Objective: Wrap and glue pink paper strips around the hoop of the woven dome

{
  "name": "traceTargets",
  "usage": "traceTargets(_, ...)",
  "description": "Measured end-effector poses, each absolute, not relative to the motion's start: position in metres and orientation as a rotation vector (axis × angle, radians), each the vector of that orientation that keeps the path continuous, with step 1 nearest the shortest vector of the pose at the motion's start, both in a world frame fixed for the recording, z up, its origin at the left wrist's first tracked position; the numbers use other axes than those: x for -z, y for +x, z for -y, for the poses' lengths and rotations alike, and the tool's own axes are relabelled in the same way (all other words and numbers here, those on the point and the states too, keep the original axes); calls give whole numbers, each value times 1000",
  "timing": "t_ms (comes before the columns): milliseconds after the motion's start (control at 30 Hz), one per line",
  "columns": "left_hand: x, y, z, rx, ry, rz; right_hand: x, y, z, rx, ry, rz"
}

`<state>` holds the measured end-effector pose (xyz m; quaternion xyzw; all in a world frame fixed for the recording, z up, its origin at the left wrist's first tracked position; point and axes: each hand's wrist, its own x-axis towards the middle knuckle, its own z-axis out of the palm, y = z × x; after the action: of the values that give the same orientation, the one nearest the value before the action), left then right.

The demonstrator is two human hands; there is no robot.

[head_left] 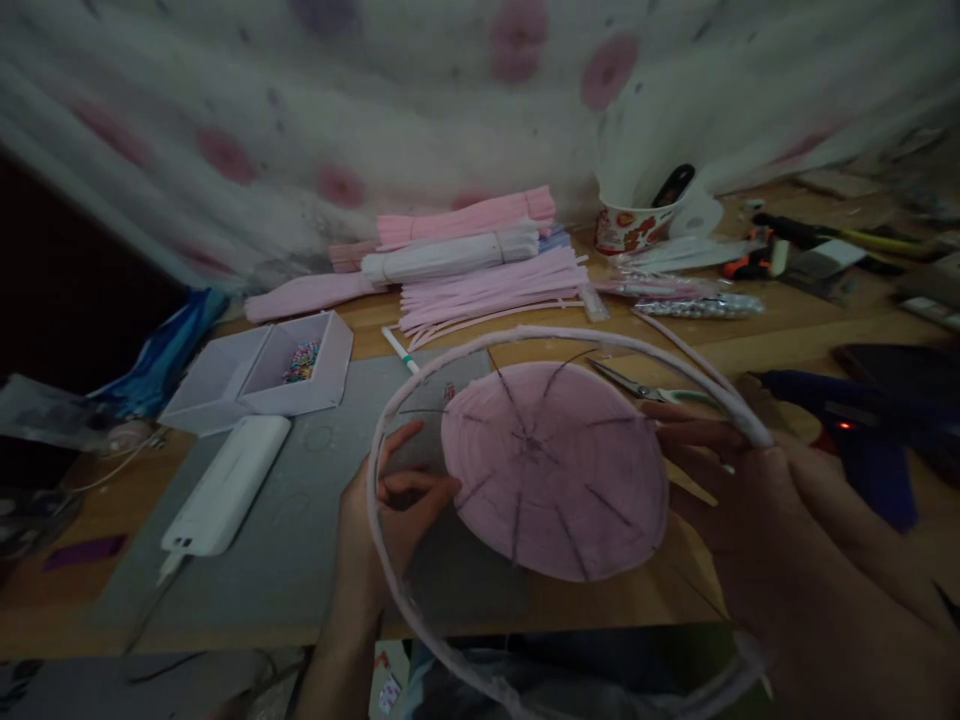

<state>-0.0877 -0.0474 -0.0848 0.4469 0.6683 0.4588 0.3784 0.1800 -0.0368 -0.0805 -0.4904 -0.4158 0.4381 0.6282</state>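
Note:
A pink round disc [555,490] with dark lines radiating from its middle hangs above the table's front edge. Around it runs a larger pale pink hoop [382,530], joined to the disc by thin dark wires. My left hand [397,500] reaches inside the hoop and pinches the disc's left edge between thumb and a finger. On the right, my right hand [772,520] grips the hoop with its thumb, and its fingertips reach to the disc's right edge.
Pink and white stem bundles [487,270] lie at the back. To the left are an open bead box [292,365] and a white power bank [225,485] on a grey mat [300,560]. Scissors [652,390] and a blue glue gun [862,420] lie right, beyond the hoop.

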Motion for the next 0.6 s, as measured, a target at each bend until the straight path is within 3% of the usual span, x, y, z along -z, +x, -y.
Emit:
traceTargets(300,83,-83,50,-1154,1134,-1742,61,144,53,-1051,-1153,884)
traceTargets(600,89,-85,49,-1116,1191,-1786,83,175,41,-1055,-1141,980)
